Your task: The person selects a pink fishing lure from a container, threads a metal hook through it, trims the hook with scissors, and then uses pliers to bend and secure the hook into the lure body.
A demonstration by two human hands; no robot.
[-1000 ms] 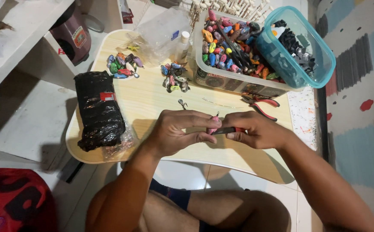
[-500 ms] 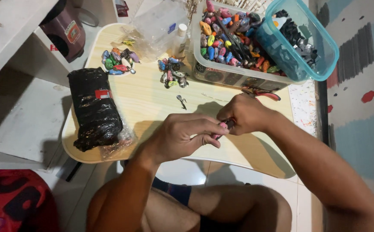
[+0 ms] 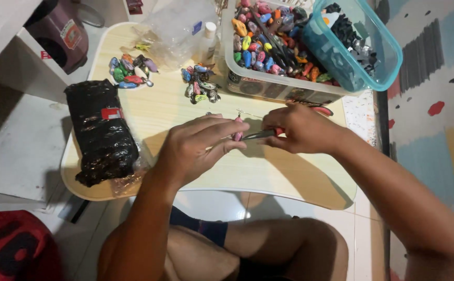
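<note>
My left hand [image 3: 193, 148] pinches a small pink lure [image 3: 237, 134] between thumb and fingers above a pale wooden lap table [image 3: 289, 171]. My right hand [image 3: 300, 129] grips red-handled pliers [image 3: 260, 135], whose metal jaws meet the pink lure. Both hands hover over the middle of the table, close together. A thin wire piece sticks up just above the lure.
Two small heaps of coloured lures [image 3: 130, 72] [image 3: 201, 88] lie at the back. A clear box of lures [image 3: 274, 47] and a teal tub [image 3: 359, 44] stand at back right. A black wrapped bundle [image 3: 102, 132] lies left. A second pair of red pliers [image 3: 320, 110] lies behind my right hand.
Both hands have shifted slightly toward the table's back, and the pliers' jaws now reach the pink lure held in my left fingers. The camera has tilted a little.
</note>
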